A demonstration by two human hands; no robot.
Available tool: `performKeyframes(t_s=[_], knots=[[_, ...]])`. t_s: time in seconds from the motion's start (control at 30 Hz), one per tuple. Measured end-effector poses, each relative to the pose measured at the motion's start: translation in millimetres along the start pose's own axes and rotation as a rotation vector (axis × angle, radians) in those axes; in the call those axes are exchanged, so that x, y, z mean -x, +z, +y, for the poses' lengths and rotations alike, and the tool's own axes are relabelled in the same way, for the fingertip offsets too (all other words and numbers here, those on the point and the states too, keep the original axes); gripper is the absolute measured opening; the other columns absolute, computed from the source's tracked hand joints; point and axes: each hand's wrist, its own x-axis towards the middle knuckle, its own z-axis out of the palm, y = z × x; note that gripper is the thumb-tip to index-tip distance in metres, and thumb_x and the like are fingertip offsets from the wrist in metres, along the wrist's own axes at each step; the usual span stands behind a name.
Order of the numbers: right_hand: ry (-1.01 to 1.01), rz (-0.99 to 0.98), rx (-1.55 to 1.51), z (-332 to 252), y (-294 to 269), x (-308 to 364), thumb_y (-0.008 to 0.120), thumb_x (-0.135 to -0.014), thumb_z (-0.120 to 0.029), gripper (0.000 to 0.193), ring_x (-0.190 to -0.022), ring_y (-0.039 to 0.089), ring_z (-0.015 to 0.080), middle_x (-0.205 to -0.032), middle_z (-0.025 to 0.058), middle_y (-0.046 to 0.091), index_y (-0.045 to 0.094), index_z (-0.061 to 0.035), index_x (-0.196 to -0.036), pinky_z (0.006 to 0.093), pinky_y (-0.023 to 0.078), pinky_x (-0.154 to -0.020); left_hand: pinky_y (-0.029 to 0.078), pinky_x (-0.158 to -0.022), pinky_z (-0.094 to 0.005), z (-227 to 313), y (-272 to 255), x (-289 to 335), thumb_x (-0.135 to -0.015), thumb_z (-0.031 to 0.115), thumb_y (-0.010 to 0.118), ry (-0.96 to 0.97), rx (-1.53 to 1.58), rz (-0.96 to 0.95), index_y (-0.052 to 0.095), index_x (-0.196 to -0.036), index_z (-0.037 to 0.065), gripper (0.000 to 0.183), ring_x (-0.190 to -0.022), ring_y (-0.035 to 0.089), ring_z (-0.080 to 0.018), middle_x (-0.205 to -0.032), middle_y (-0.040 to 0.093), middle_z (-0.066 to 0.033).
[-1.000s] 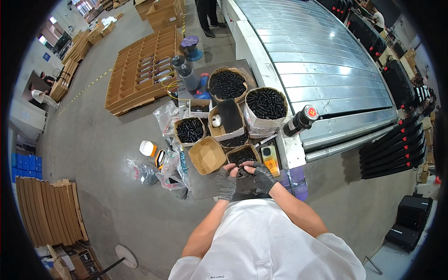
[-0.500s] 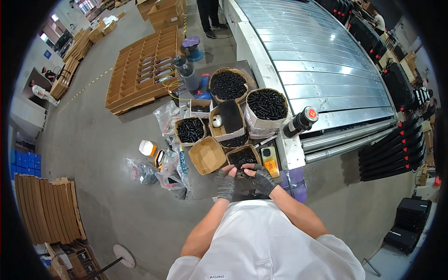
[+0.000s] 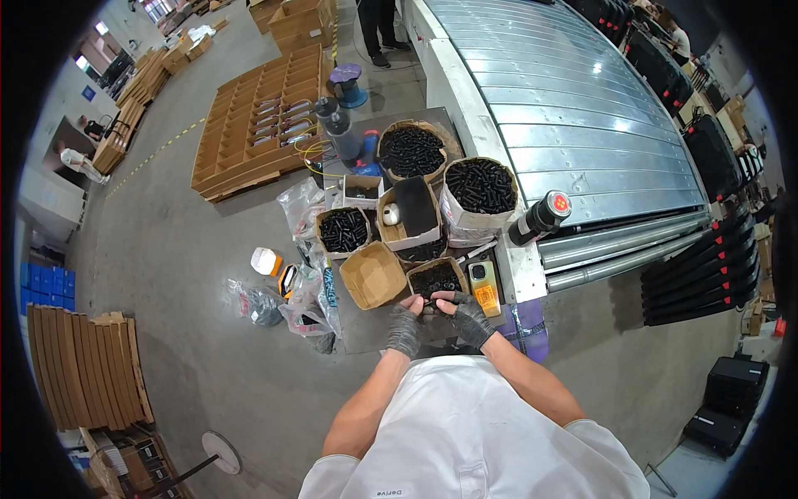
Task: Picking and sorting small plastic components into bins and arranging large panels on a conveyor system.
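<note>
My left hand (image 3: pixel 405 326) and my right hand (image 3: pixel 467 318), both in grey fingerless gloves, meet at the near edge of a small carton of black parts (image 3: pixel 435 277). The fingertips of each are pinched together around something small and dark, too small to name. Left of that carton, an empty brown cardboard box (image 3: pixel 373 275) lies tilted. A phone (image 3: pixel 484 289) with an orange label rests just right of the carton. Beyond are a box of black cylindrical pieces (image 3: pixel 343 230), a white bag of black cylindrical pieces (image 3: pixel 480 187) and a box with a black pad (image 3: pixel 415 206).
A metal slatted conveyor (image 3: pixel 582 108) runs along the right, with a dark cylindrical bottle (image 3: pixel 540 218) on its white edge. Plastic bags (image 3: pixel 306 303) lie at the table's left. A partitioned cardboard tray (image 3: pixel 258 125) stands farther off. A person in dark trousers (image 3: pixel 376 29) stands beyond.
The whole view has shifted slightly. My hands stay together at the carton's near edge, the left fingers drawn a little closer to the right ones.
</note>
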Motion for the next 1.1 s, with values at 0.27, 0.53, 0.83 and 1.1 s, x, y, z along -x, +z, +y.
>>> performKeyframes(t_s=[0.27,0.53,0.83,1.1], knots=[[-0.096,0.036,0.159,-3.1,2.5,0.5,0.065,-0.087,-0.017,0.028,-0.087,0.058,0.0107,-0.097,0.0022,0.066,0.064,-0.0039,-0.112,0.024,0.047,-0.078,0.05,-0.063,-0.0273,3.7,5.1,7.9,-0.089,0.022,0.065,0.045,-0.169,0.002,0.058,-0.111,0.002,0.031,-0.072,0.06,-0.0135,-0.088,0.065,-0.0067],[-0.1,-0.011,0.135,-15.4,9.2,8.4,0.064,-0.087,-0.018,0.026,-0.084,0.058,0.0095,-0.096,0.0018,0.067,0.065,-0.0037,-0.108,0.0237,0.046,-0.074,0.05,-0.078,-0.0296,0.2,5.6,7.1,-0.092,0.029,0.061,0.092,-0.121,-0.015,0.058,-0.108,0.0,0.033,-0.084,0.058,-0.0142,-0.094,0.064,-0.0053],[-0.159,0.06,0.501,-8.1,4.2,-0.3,0.064,-0.088,-0.021,0.027,-0.083,0.057,0.0089,-0.093,0.0018,0.066,0.065,-0.0026,-0.107,0.0239,0.046,-0.075,0.05,-0.075,-0.0283,-0.1,-1.0,10.4,-0.093,0.026,0.059,0.139,-0.284,-0.083,0.058,-0.107,0.001,0.028,-0.082,0.059,-0.0145,-0.093,0.064,-0.0054],[-0.22,0.063,0.406,-4.8,-1.7,-4.9,0.063,-0.088,-0.021,0.026,-0.085,0.057,0.0093,-0.092,0.0005,0.064,0.064,-0.0036,-0.108,0.0242,0.046,-0.076,0.049,-0.075,-0.0264,7.6,13.9,18.6,-0.091,0.022,0.062,0.18,-0.392,0.002,0.06,-0.103,0.001,0.025,-0.081,0.057,-0.0126,-0.092,0.063,-0.0045]])
